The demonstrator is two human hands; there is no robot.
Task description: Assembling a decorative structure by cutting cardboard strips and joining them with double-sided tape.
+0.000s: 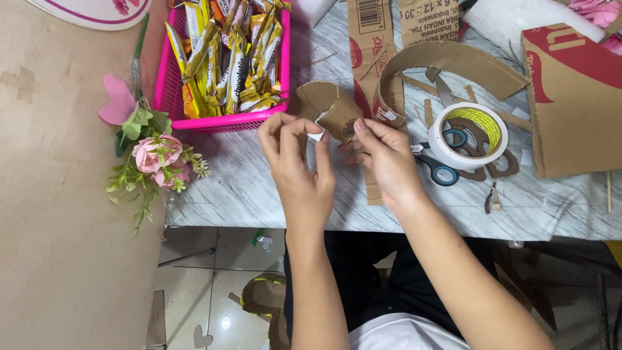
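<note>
I read the step in hand as taping: a curled cardboard strip (327,107) is being fixed into a small ring.

1. Left hand (299,170): thumb and forefinger are pinched together on a small white piece of tape (316,135), at the near edge of the cardboard strip. The remaining fingers are curled loosely.
2. Right hand (383,157): fingers are closed against the outer wall of the cardboard strip, steadying it from the right. I cannot tell how the thumb sits; it is hidden behind the strip.
3. Location of the work: the cardboard strip is held just above the grey marble-pattern table (259,194), directly in front of the pink basket (170,78) of wrapped snack bars (230,55).

Surroundings: a roll of white tape (446,150) lies to the right, resting over blue-handled scissors (442,174). A larger curved cardboard band (453,61) lies behind it, with a cardboard box (576,97) at the far right. A pink artificial rose (159,154) lies at the left table edge, on a tan board (58,227).

In my judgement the next move calls for pressing the tape flat across the seam where the strip's ends overlap, while the right hand keeps the curl from springing open. The overlap must stay aligned as the tape is pressed down.
</note>
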